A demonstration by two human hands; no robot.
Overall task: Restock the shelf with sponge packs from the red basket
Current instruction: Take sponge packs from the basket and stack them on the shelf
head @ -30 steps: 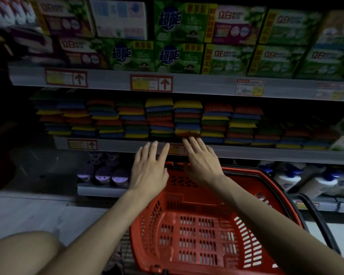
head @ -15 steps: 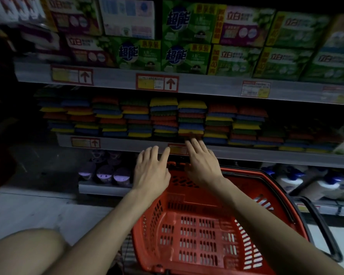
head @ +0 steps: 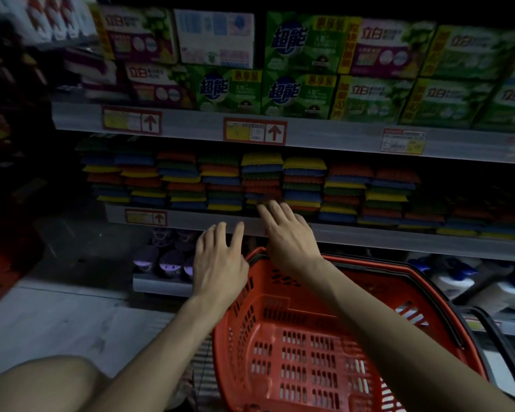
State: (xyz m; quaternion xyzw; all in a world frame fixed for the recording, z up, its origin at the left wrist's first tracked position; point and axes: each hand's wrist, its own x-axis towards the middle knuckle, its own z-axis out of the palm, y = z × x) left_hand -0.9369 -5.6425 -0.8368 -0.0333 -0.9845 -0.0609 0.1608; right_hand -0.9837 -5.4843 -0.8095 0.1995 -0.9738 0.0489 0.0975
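Sponge packs [head: 260, 179] sit stacked in coloured columns on the middle shelf [head: 369, 237]. Your right grip [head: 289, 236] is flat, fingers straight and spread, tips at the lowest packs of the centre column (can't tell if touching, too dark). Left grip [head: 217, 260] is also spread, holding nothing, at the far-left rim of the red basket [head: 309, 331]. The basket sits under both forearms. Detergent boxes [head: 304, 63] fill the shelf above.

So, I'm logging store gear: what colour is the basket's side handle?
Black. The handle hangs off the red basket on its right; head view shows it.
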